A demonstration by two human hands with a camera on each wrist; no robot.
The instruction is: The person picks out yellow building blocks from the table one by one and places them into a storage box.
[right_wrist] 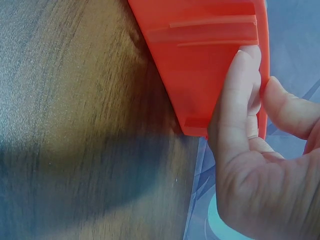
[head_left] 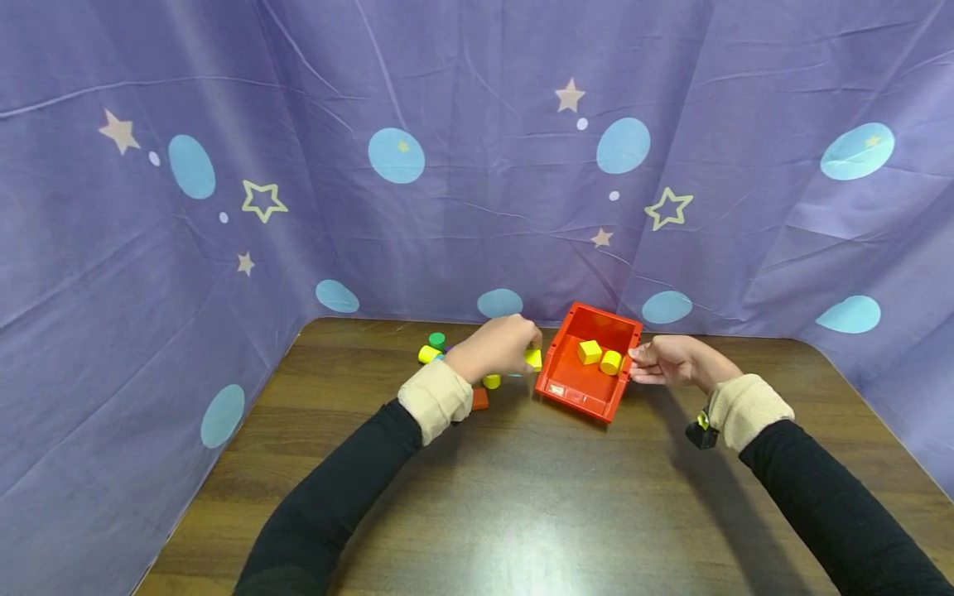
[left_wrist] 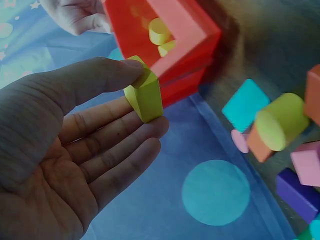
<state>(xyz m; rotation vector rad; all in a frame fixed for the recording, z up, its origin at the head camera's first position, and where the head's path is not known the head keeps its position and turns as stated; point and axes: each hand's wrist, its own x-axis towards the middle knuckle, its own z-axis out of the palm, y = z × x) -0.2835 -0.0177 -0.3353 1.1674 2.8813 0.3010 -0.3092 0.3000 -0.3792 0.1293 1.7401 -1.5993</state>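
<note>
Pinching a small yellow block (left_wrist: 145, 95) between thumb and fingertips of the left hand (head_left: 498, 348), right beside the near-left wall of the red bin (head_left: 577, 389). Smooth, flat-sided, longer than wide, with its long side running up and down in the left wrist view and one end tucked under the thumb. Other fingers nearly straight, palm open below.

Gripping the right rim of the bin with the right hand (head_left: 671, 362), thumb on one side of the wall, fingers on the other. Hard, shiny plastic with raised ribs on the outside (right_wrist: 210, 35). Box shape, set crooked on the table, one corner pointing away toward the curtain.

Inside the bin: a yellow cube (head_left: 590, 352) and a yellow cylinder (head_left: 611, 362) lying on its side, just beside each other.

Left of the bin, near the left hand: a heap of loose blocks (left_wrist: 280, 135), smooth and bright, round ones and square ones, in yellow, blue, orange, pink, purple and green.

Underneath, a dark brown wooden table (head_left: 522, 497) with a streaky grain. Behind, a soft wrinkled purple curtain (head_left: 477, 165) with stars and blue spots.
</note>
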